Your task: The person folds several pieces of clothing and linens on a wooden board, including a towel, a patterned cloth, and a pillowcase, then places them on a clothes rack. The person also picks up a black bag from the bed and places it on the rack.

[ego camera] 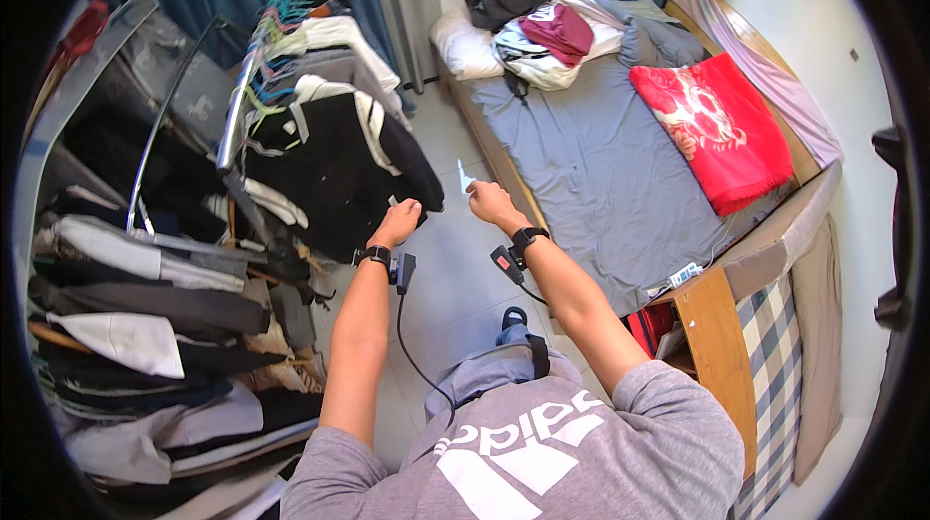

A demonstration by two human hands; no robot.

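Observation:
My left hand [398, 222] has its fingers closed on a small pale item [393, 200], which lies against the edge of a black garment [327, 171] hanging on the rail. Whether the fingers also pinch the cloth cannot be told. To the right, over the floor, my right hand [494, 204] grips a pale blue, pointed object [463, 174] whose tip points away from me; its kind is unclear. The two hands are apart. Each wrist wears a black strap with a small device and a cable.
A metal clothes rail [243, 99] with several hangers and garments stands at left, more hung clothes [160, 317] nearer me. At right is a bed [567, 157] with a red blanket [716, 128], bags and a pillow. A wooden cabinet [716, 346] stands near my right elbow.

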